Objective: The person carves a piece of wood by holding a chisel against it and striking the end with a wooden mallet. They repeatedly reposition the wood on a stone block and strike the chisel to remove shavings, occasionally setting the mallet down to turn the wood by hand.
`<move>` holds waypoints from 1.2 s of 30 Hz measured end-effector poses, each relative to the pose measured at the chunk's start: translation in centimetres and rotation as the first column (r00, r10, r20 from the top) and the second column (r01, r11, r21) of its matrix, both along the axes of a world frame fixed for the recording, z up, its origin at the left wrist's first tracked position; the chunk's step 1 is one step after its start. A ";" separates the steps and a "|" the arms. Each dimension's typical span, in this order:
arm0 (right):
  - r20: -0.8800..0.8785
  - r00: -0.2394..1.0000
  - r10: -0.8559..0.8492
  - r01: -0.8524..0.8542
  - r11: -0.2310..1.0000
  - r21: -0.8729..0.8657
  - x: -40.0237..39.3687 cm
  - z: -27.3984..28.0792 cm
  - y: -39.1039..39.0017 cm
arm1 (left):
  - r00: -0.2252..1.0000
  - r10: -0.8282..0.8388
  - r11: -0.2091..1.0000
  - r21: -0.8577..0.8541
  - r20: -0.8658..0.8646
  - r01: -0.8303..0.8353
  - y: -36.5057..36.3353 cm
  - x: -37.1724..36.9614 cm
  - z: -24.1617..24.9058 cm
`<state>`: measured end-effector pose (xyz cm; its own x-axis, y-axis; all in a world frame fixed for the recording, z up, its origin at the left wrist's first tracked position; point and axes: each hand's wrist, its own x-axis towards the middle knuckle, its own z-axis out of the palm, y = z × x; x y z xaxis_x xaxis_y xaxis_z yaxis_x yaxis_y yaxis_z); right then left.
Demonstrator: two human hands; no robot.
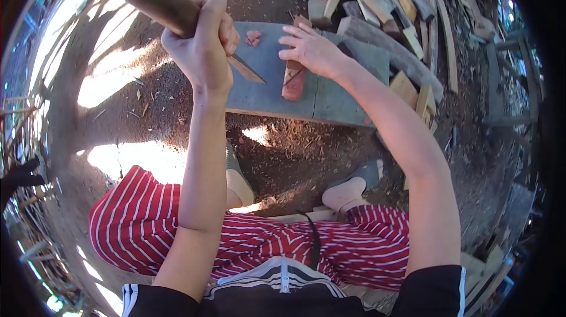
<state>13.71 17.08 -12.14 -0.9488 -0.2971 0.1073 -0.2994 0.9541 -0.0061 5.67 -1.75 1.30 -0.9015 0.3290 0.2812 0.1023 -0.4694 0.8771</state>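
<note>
My left hand is raised at upper left, closed round a knife's thick, dark wooden handle. The knife's blade slants down to the right, its tip over the grey bench top. On that bench lies a reddish block of wood, with dark lines across it. My right hand lies over the block's far part, fingers reaching across to its left edge; the thumb is largely hidden. A gap separates the blade tip from the block. Small reddish chips sit on the bench left of the block.
A pile of wood offcuts fills the ground behind and right of the bench. A long, thick grey timber lies close to its right end. My legs in striped trousers are in front; shavings cover the dirt floor.
</note>
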 end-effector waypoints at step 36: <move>-0.056 0.520 -0.852 0.823 0.517 -0.236 15.4 -3.3 3.1 | 0.999 -0.050 0.998 -0.029 0.005 0.050 5.1 6.6 -7.6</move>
<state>29.09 20.15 -15.40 -0.7130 0.6633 0.2273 0.6279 0.7483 -0.2141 12.31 3.33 -6.26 -0.8849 0.3818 0.2670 0.0752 -0.4485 0.8906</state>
